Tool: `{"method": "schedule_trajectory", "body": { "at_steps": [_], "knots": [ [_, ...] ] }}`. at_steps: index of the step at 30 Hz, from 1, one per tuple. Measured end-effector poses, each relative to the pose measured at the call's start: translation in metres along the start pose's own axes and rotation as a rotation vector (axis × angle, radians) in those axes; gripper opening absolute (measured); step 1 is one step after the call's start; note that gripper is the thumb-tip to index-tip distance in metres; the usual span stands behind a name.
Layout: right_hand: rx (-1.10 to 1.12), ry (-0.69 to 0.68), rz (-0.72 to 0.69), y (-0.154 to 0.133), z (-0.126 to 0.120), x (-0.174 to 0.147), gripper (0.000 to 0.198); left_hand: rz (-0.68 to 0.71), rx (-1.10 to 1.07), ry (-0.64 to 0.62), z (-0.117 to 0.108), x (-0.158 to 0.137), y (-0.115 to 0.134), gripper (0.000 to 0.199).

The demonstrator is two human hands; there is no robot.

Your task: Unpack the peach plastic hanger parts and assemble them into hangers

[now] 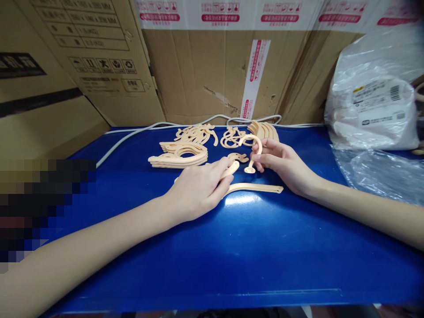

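Note:
My right hand pinches a cream plastic hanger hook, its curved end up and its small round foot down over the blue table. Beside it, my left hand is closed around a cream plastic hanger arm, whose rounded end sticks out past the fingers; the rest is mostly hidden. Just in front of both hands, another long curved hanger arm lies on the table, partly covered by my left hand. Behind the hands lie a few small curved cream pieces.
Stacked hanger arms lie left of centre. Farther back are a heap of small cream parts, more hooks and another stack. A white cable runs along the cardboard boxes. Plastic bags stand at right.

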State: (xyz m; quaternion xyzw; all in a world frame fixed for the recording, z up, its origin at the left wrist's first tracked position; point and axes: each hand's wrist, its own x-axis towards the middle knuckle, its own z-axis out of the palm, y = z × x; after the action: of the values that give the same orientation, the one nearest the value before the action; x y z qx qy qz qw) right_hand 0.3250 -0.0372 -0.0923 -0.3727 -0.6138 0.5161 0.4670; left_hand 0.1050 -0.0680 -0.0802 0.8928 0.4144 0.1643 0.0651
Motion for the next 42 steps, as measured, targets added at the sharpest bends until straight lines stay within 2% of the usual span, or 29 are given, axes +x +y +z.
{"method": "schedule_trajectory", "body": {
  "at_steps": [13, 19, 30, 42],
  "knots": [
    [0.009, 0.021, 0.013, -0.0009, -0.0008, 0.0005, 0.024, 0.05, 0.053, -0.066, -0.0011, 0.0005, 0.0004, 0.029],
    [0.091, 0.044, 0.015, -0.001, -0.0015, 0.0005, 0.027, 0.074, 0.061, -0.05, -0.0023, 0.0, 0.0017, 0.026],
    [0.038, -0.027, 0.025, 0.0009, -0.0036, 0.0008, 0.044, 0.11, 0.04, -0.029, 0.0018, -0.0015, -0.0021, 0.034],
    [0.048, -0.03, 0.013, 0.0001, -0.0017, -0.0011, 0.044, 0.19, 0.074, 0.037, 0.0036, -0.001, -0.0045, 0.032]
  ]
}}
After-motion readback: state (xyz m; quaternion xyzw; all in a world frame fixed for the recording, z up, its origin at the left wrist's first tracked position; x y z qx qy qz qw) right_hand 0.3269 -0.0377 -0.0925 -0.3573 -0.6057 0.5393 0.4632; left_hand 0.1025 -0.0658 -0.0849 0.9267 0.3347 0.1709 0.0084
